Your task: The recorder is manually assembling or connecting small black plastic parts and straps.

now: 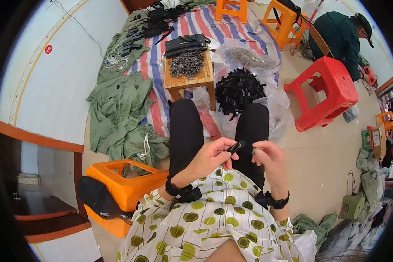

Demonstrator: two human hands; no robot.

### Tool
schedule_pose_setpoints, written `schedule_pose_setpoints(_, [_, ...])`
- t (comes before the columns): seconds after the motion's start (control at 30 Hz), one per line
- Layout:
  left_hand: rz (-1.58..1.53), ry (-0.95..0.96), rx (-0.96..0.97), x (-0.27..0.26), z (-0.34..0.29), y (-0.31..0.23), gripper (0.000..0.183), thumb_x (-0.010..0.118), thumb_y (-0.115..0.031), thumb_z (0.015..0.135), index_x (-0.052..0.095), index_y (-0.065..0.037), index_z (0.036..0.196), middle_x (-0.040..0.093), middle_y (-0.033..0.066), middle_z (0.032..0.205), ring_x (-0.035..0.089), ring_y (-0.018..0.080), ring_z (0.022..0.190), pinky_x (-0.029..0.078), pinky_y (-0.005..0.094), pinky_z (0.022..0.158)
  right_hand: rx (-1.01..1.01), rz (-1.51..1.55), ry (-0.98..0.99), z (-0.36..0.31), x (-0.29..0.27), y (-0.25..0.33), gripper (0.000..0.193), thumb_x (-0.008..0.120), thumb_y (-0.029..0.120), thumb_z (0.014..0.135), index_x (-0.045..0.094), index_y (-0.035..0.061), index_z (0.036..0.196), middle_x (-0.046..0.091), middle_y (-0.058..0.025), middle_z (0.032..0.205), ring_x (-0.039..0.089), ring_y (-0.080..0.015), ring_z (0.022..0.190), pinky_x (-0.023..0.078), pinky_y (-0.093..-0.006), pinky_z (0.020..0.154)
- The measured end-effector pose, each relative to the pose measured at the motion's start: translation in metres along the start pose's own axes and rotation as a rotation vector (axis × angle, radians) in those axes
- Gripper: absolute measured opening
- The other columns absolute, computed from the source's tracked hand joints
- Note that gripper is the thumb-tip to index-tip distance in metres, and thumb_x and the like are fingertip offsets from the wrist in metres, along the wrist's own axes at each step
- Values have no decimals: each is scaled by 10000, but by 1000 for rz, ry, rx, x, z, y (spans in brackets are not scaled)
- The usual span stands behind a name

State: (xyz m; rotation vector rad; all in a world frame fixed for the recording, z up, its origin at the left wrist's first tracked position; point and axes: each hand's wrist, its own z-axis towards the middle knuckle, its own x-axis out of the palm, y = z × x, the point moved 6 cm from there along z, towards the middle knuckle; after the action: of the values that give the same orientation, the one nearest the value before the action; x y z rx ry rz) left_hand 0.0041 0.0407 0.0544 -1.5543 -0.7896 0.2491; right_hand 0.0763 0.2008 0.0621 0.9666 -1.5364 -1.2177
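Over my lap, my left hand (pixel 218 153) pinches a small black piece (pixel 236 147) between thumb and fingers, with one end sticking out to the right. It resembles the strips in the floor pile, but its exact kind is unclear. Just right of it, apart from the piece, my right hand (pixel 268 158) is closed with thumb and fingertips together. Anything between those fingertips is too small to make out. Ahead of my knees, a wooden stool (pixel 174 84) bears a heap of small metal hardware (pixel 186 64) and a black pouch (pixel 185 45). A pile of short black strips (pixel 239 92) lies on clear plastic.
A striped sheet (pixel 190 26) covers the floor ahead, with green cloth (pixel 120 111) at its left. An orange stool (pixel 131 185) stands by my left side, a red stool (pixel 325 91) at the right. Another person (pixel 338 39) bends down at the far right.
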Motion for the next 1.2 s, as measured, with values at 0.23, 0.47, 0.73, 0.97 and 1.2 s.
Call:
schedule_pose_setpoints(0.23, [-43,-10,-107,-12,15,9,248,484,-30,895,503,-4,1141,620,76,912,586,90,648,501,216,586,94,80,9,28,10,-19,172,587,79,872,616,12,1028,602,5,777,534,-53,639,440,-183,592])
schedule_pose_setpoints(0.47, [4,-183,-160,-44,25,32,165,493,-14,859,550,24,1010,635,77,840,548,84,599,451,209,539,185,4,111,55,23,-49,169,575,124,889,621,40,1028,611,16,799,540,-39,673,447,-186,607])
schedule_pose_setpoints(0.73, [-71,-181,-123,-53,30,34,253,432,21,824,517,25,1062,612,86,881,538,94,620,460,224,565,178,113,98,57,21,-52,173,570,115,889,616,24,1029,579,22,786,498,-39,643,418,-185,592])
schedule_pose_setpoints(0.97, [-240,-98,-68,-23,27,8,454,391,84,825,390,19,1274,532,160,1176,588,258,1027,495,350,869,207,118,4,35,5,-31,190,567,101,888,603,19,1056,613,-3,810,550,-55,692,462,-200,631])
schedule_pose_setpoints(1.2, [-125,-93,-90,-5,5,1,322,398,3,919,407,6,1241,559,160,1155,590,257,1054,506,323,856,70,247,38,27,12,-22,185,592,77,873,602,-2,1040,581,5,781,527,-58,654,443,-192,617])
